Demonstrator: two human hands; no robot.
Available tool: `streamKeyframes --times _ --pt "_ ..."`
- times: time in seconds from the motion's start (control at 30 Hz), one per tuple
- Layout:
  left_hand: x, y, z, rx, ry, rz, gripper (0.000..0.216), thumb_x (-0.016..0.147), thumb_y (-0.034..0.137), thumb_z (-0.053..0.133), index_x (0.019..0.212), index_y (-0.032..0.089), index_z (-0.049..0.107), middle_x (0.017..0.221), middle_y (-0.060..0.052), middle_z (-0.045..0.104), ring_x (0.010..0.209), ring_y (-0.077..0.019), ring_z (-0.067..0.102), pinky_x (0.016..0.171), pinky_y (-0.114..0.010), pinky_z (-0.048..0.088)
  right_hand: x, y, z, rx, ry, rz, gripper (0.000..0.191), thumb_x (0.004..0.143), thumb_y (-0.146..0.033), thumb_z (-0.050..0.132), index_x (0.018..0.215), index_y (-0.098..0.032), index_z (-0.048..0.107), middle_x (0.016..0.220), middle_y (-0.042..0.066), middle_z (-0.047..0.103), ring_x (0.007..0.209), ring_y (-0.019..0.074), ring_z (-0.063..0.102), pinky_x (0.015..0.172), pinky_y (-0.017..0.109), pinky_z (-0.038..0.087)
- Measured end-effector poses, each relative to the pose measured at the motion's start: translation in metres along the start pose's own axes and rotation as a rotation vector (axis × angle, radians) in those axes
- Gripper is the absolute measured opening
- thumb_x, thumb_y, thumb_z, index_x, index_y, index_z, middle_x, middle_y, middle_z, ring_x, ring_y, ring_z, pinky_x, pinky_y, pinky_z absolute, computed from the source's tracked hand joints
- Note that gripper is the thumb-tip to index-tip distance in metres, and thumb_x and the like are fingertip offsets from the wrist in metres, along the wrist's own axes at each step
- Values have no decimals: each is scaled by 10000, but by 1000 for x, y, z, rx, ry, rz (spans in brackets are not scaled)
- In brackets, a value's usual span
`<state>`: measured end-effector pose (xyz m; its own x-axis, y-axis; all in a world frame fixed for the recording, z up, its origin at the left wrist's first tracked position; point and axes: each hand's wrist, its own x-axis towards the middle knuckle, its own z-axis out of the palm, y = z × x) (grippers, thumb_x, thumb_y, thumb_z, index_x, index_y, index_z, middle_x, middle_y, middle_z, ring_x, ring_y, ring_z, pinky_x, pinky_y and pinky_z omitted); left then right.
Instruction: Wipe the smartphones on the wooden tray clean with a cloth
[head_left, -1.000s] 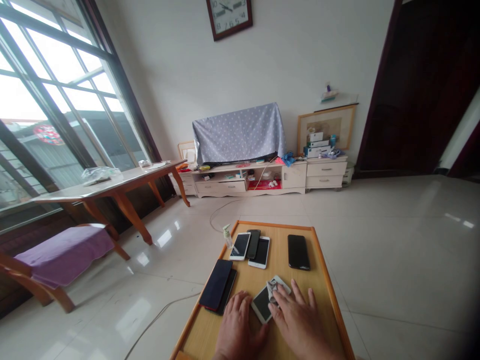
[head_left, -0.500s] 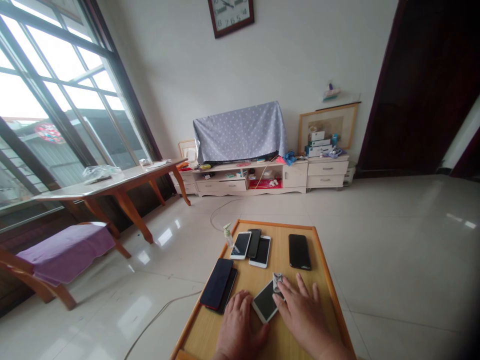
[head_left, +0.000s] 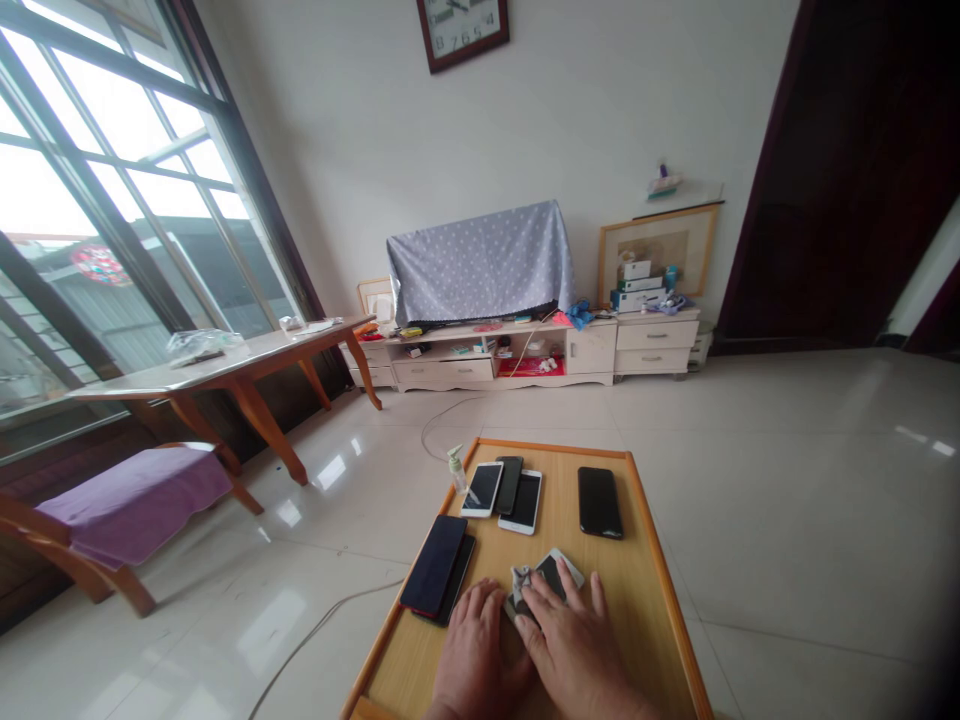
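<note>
A white phone (head_left: 571, 572) with a dark screen lies aslant on the wooden tray table (head_left: 525, 550), partly covered by my hands. At its lower left end, my left hand (head_left: 474, 640) is closed against the edge, fingers together. A small grey cloth (head_left: 520, 577) is pinched under the fingertips of my right hand (head_left: 566, 630) and pressed on the screen. The other fingers of that hand spread across the phone.
Two stacked dark phones (head_left: 435, 568) lie left. Further back are a white-framed phone (head_left: 482, 488), a black phone (head_left: 509, 484), another white phone (head_left: 526, 502) and a pump bottle (head_left: 457, 470). At right rests a black phone (head_left: 600, 502).
My right hand has slid left and toward me with the cloth, from the phone's far end to its near left part. The left hand stays in place.
</note>
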<state>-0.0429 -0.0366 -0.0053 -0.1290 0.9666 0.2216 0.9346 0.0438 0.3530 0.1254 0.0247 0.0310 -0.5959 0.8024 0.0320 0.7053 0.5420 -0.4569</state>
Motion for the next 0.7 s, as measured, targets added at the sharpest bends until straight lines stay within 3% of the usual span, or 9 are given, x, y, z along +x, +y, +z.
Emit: streamKeyframes --times 0.37,0.53,0.7 --pt "0 -5 3 26 -54 -7 564 806 261 561 1367 201 588 1402 -110 609 1365 -291 501 1201 -483 369 1 -9 11 104 -48 -93 497 1062 -529 234 1500 -419 444 1551 -44 466 1527 355 202 1194 699 -15" --pt "0 6 -5 -21 6 1 515 803 340 610 1302 213 625 1369 -113 624 1326 -295 532 1161 -492 417 9 0 6 42 -13 -35 521 1057 -541 218 1487 -396 474 1557 -36 462 1530 354 194 1200 678 25" --pt "-1 7 -4 -23 50 -5 560 755 472 697 1245 204 652 1348 -136 630 1301 -329 557 1128 -519 451 22 19 -4 -66 56 120 583 1031 -582 248 1466 -310 525 1567 12 449 1524 407 175 1155 751 13"
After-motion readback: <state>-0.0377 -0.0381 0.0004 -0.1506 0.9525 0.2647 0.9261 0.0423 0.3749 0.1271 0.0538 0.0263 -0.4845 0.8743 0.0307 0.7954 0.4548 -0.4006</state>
